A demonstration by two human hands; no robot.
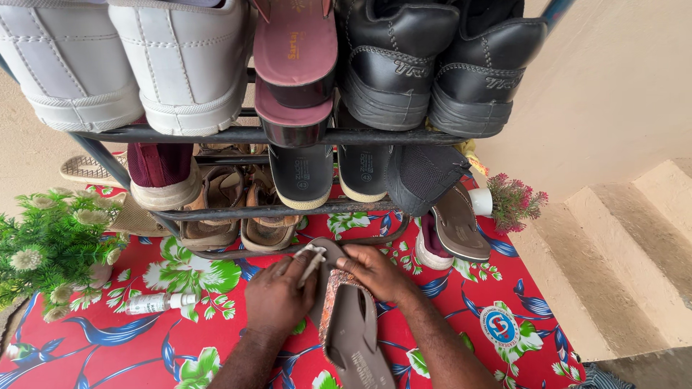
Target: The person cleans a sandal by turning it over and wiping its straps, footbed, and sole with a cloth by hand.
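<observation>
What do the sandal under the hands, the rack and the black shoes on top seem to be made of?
Sandal: probably matte brown synthetic or rubber, smooth footbed, patterned edge strip.
Rack: likely dark painted metal, thin round bars with slight sheen.
Black shoes: leather or imitation leather, soft shine, stitched seams, thick rubber-looking soles.

Two bare forearms, no sleeves, watch, rings or gloves. Left hand [277,297] and right hand [377,272] uncovered, short plain fingernails on the right hand's fingers.
</observation>
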